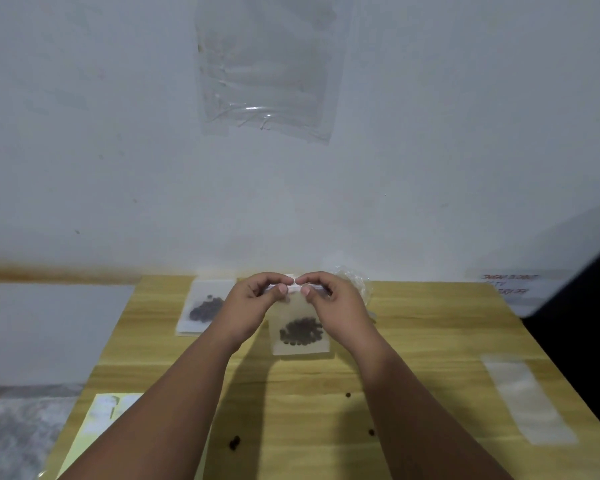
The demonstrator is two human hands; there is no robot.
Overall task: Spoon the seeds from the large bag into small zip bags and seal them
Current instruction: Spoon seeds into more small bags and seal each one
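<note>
Pale grey-white wall fills the far side, a clear plastic sheet taped flat on it. Light wooden table below, marbled grey floor at near left, something dark at right.

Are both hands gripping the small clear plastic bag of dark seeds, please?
Yes, the left hand and right hand pinch the bag along its top.

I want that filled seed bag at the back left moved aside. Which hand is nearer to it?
Left. The left hand pinches the top of the held bag just right of the lying seed bag; the right hand is farther right.
</note>
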